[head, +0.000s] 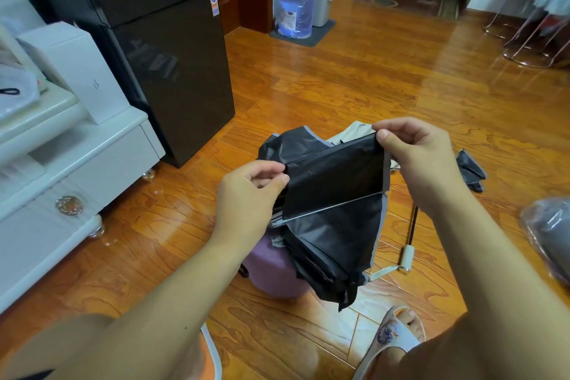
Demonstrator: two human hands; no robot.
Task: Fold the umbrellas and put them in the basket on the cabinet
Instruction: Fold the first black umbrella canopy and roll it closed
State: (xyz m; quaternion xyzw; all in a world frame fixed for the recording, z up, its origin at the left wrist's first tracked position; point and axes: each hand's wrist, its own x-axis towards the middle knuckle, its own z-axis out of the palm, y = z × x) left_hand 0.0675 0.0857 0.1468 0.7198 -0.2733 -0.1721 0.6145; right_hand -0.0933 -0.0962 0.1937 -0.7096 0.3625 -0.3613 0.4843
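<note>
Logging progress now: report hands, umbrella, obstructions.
Left hand and right hand both pinching black umbrella canopy. Umbrella half folded, over purple stool. Nothing blocking.

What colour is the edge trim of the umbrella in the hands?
Grey, on the black umbrella; the head view shows it.

At frame centre, an umbrella (333,194) is held between the left hand (246,194) and right hand (422,157), above a stool (271,271). A cabinet (61,163) stands at left, a refrigerator (160,55) behind it, a water jug (297,0) at upper centre.
</note>
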